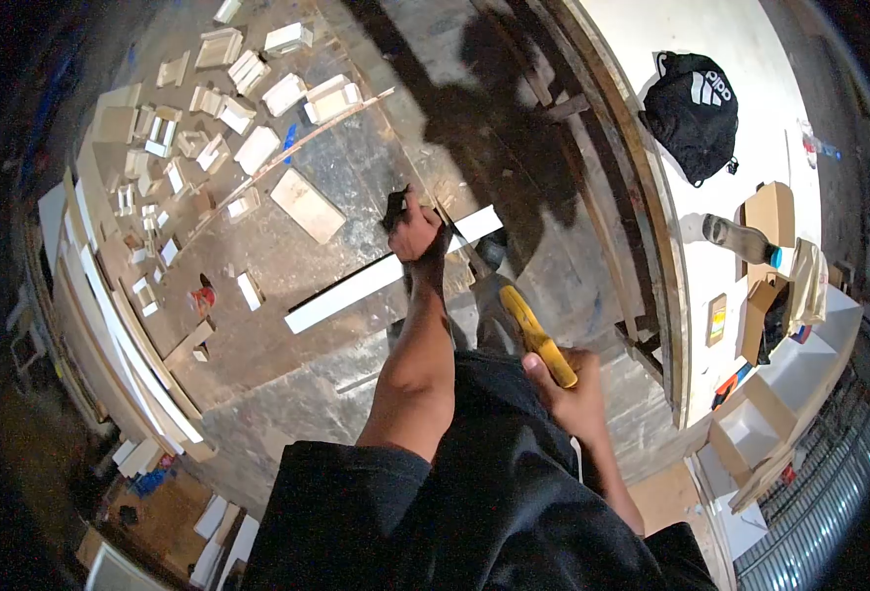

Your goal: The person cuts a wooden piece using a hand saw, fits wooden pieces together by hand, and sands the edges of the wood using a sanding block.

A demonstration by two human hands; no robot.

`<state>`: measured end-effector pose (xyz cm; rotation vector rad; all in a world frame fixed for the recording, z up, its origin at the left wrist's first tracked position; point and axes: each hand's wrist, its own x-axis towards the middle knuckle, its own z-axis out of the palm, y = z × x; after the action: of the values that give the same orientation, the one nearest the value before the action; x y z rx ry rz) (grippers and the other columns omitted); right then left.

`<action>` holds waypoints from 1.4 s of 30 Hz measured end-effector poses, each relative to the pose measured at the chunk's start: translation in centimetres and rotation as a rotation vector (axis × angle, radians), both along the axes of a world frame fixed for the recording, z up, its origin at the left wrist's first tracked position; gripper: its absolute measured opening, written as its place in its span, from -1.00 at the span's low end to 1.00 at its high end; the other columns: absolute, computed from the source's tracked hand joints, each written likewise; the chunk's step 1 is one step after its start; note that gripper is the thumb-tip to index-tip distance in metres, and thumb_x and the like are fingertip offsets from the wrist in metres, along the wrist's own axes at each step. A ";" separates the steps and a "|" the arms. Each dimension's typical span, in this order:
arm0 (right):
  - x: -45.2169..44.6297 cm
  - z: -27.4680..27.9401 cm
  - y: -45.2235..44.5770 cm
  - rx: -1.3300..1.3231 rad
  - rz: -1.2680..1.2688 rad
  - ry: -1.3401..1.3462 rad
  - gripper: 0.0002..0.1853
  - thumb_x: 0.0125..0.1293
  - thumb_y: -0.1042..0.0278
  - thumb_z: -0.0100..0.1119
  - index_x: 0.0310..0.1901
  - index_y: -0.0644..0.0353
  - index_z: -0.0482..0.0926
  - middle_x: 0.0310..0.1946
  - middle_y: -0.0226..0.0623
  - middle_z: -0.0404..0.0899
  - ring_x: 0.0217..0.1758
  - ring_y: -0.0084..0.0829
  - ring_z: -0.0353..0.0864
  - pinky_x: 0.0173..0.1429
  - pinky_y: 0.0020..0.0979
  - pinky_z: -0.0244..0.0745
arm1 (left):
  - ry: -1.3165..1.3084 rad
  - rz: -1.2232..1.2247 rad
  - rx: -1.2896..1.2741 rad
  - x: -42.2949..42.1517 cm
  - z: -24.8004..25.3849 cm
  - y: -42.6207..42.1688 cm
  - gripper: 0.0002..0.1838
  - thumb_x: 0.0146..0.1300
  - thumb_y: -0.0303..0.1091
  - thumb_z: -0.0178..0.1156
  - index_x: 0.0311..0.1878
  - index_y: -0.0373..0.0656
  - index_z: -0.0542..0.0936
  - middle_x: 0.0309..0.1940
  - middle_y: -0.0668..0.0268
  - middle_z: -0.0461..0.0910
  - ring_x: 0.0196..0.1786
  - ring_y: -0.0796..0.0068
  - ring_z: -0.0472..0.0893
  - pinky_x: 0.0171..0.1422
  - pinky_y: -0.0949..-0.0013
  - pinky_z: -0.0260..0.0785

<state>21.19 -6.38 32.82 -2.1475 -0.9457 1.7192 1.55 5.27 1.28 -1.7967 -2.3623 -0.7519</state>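
Observation:
My left hand (417, 234) is closed over a long, narrow white board (351, 297) and presses it from above. A small black shape (395, 205) shows beside its fingers; I cannot make out what it is. In my right hand (577, 396) is the yellow handle (533, 335) of a handsaw. The saw's blade (462, 244) crosses the board just right of my left hand, near the board's right end. Whether its teeth are in a cut cannot be seen. One foot seems to be under the board's right part.
Several small wooden box pieces (257, 150) lie at the upper left, near a flat panel (308, 205). Long strips (110, 295) lean at the left. A white table (710, 222) on the right bears a black bag (693, 118) and a bottle (735, 236).

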 end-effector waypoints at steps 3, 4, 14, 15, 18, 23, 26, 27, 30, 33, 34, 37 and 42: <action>-0.9 0.0 -0.8 0.073 -0.130 0.046 -0.51 0.36 0.00 0.40 -0.48 0.30 0.52 -0.64 -0.56 0.42 -0.55 -0.64 0.29 -0.45 -0.43 0.28 | 0.031 0.001 -0.105 -0.3 -1.0 -0.2 -0.50 0.17 -0.33 0.15 0.23 0.18 0.57 -0.66 0.20 0.57 -0.69 0.06 0.54 -0.55 0.03 0.43; -1.3 -0.6 -1.3 0.073 -0.125 0.042 -0.51 0.36 0.00 0.40 -0.48 0.30 0.52 -0.64 -0.56 0.42 -0.55 -0.64 0.29 -0.45 -0.43 0.28 | 0.028 0.006 -0.105 -0.2 -1.1 0.2 -0.50 0.17 -0.33 0.15 0.23 0.18 0.57 -0.66 0.20 0.57 -0.69 0.06 0.54 -0.55 0.03 0.43; -3.2 0.2 -2.2 -0.063 -0.184 -0.017 -0.48 0.31 0.07 0.46 -0.09 0.38 0.43 -0.36 -0.37 0.57 -0.28 -0.59 0.51 -0.15 -0.44 0.48 | 0.105 -0.021 -0.024 -0.5 0.6 0.4 -0.50 0.10 -0.38 0.18 0.17 0.17 0.61 -0.30 0.23 0.70 -0.45 0.15 0.63 -0.42 0.10 0.46; -3.0 0.0 -2.2 -0.047 -0.195 -0.039 -0.49 0.31 0.09 0.47 -0.07 0.38 0.43 -0.33 -0.36 0.60 -0.25 -0.58 0.54 -0.12 -0.44 0.49 | 0.054 -0.016 -0.063 -0.5 0.6 0.3 -0.50 0.09 -0.38 0.18 0.17 0.16 0.63 -0.23 0.24 0.71 -0.41 0.14 0.64 -0.38 0.11 0.47; -0.6 -2.1 -1.5 -0.184 -0.064 -0.031 -0.47 0.30 0.16 0.47 0.00 0.39 0.40 -0.20 -0.28 0.65 -0.14 -0.52 0.61 0.02 -0.43 0.52 | 0.130 0.035 -0.013 -0.1 -0.5 -0.1 -0.48 0.08 -0.39 0.18 0.17 0.17 0.64 -0.20 0.23 0.71 -0.41 0.16 0.64 -0.38 0.13 0.47; -1.9 -1.5 -2.7 0.039 -0.270 0.013 -0.72 0.35 0.41 0.36 -0.07 0.30 0.46 -0.23 -0.32 0.59 -0.16 -0.55 0.55 -0.03 -0.44 0.49 | 0.168 -0.021 0.215 -0.6 -1.0 0.3 -0.45 0.07 -0.37 0.19 0.21 0.18 0.64 -0.53 0.23 0.60 -0.59 0.20 0.53 -0.48 0.18 0.41; 0.6 1.0 -4.4 -0.002 0.094 -0.031 -0.63 0.36 0.38 0.36 0.01 0.28 0.36 -0.26 -0.29 0.58 -0.22 -0.54 0.55 -0.12 -0.45 0.50 | 0.129 0.029 -0.008 -0.2 0.1 0.3 -0.46 0.07 -0.35 0.19 0.21 0.16 0.64 -0.59 0.24 0.56 -0.62 0.18 0.51 -0.49 0.15 0.39; 1.2 1.1 -5.3 -0.043 -0.124 -0.001 -0.64 0.37 0.37 0.36 -0.01 0.26 0.35 -0.28 -0.30 0.57 -0.28 -0.57 0.53 -0.19 -0.48 0.47 | 0.139 0.018 -0.020 -0.4 -0.2 0.1 -0.45 0.07 -0.34 0.20 0.21 0.17 0.63 -0.58 0.23 0.56 -0.60 0.17 0.52 -0.50 0.14 0.39; 1.1 -1.7 -4.0 -0.015 -0.361 -0.005 -0.67 0.38 0.33 0.35 -0.09 0.22 0.34 -0.29 -0.34 0.57 -0.42 -0.67 0.45 -0.37 -0.55 0.35 | 0.172 0.018 -0.009 -0.7 -1.0 1.2 -0.48 0.10 -0.29 0.24 0.21 0.24 0.62 -0.58 0.24 0.54 -0.57 0.14 0.55 -0.52 0.12 0.37; 0.9 -0.2 -3.0 0.009 -0.219 -0.028 -0.62 0.36 0.34 0.38 -0.02 0.26 0.35 -0.25 -0.33 0.56 -0.24 -0.53 0.53 -0.14 -0.46 0.47 | 0.079 0.082 -0.223 -0.3 -1.1 -0.5 -0.55 0.15 -0.28 0.24 0.15 0.25 0.60 -0.53 0.21 0.60 -0.52 0.12 0.61 -0.49 0.06 0.43; 0.3 0.3 -3.3 0.016 -0.233 -0.040 -0.62 0.36 0.34 0.38 -0.02 0.26 0.35 -0.25 -0.33 0.56 -0.24 -0.53 0.53 -0.14 -0.46 0.47 | 0.009 0.152 -0.465 0.3 -0.8 -0.7 -0.53 0.13 -0.29 0.23 0.16 0.25 0.60 -0.49 0.21 0.62 -0.49 0.11 0.63 -0.47 0.04 0.46; -1.9 2.6 -2.4 -0.100 -0.148 -0.059 -0.57 0.28 0.42 0.40 0.06 0.40 0.42 -0.17 -0.21 0.67 -0.12 -0.45 0.61 0.03 -0.41 0.51 | 0.055 0.033 -0.062 0.1 -1.4 -0.6 -0.51 0.13 -0.30 0.22 0.19 0.25 0.58 -0.50 0.18 0.62 -0.50 0.08 0.62 -0.46 0.04 0.46; 0.0 0.7 -2.3 -0.036 -0.104 0.019 -0.71 0.31 0.43 0.35 -0.05 0.43 0.55 -0.23 -0.24 0.69 -0.20 -0.46 0.62 -0.02 -0.41 0.52 | 0.070 0.122 -0.160 0.4 -2.1 -0.5 -0.49 0.11 -0.32 0.22 0.20 0.24 0.58 -0.47 0.13 0.62 -0.50 0.04 0.61 -0.45 0.02 0.47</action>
<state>21.19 -8.68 33.56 -2.1576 -0.7890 1.7165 1.93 4.77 -0.86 -1.6843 -2.5222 -0.4904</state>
